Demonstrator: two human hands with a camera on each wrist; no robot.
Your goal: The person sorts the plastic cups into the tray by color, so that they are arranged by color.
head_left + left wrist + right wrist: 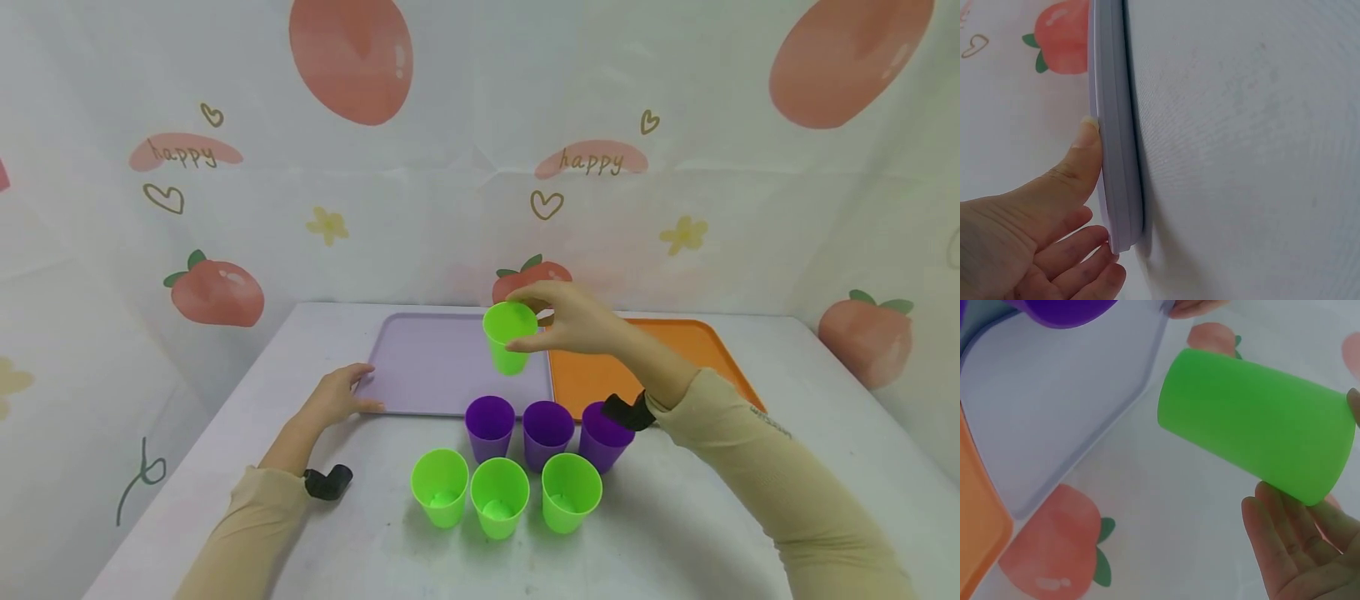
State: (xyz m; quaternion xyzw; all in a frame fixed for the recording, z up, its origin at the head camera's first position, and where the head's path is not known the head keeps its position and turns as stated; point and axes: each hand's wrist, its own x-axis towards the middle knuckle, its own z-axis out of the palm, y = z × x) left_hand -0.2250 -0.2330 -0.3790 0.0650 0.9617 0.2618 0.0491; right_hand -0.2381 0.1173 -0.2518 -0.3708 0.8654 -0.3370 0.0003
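My right hand (572, 321) holds a bright green plastic cup (502, 335) by its upper part, thumb on the near side and fingers behind. Mouth up, the cup hangs in the air over the right part of a lavender tray (435, 362). In the right wrist view the cup's smooth side (1247, 422) shows sideways above the fingertips (1252, 509). At the tray's near left corner, my left hand (335, 398) grips the edge, its thumb on the rim (1107, 156) and its other fingers around the corner.
An orange tray (671, 333) lies against the lavender one on the right, partly behind the right forearm. Closer in stand three purple cups (491, 433) in a row, the rightmost partly covered by the wrist camera. Three green cups (498, 504) stand nearest, mouths up.
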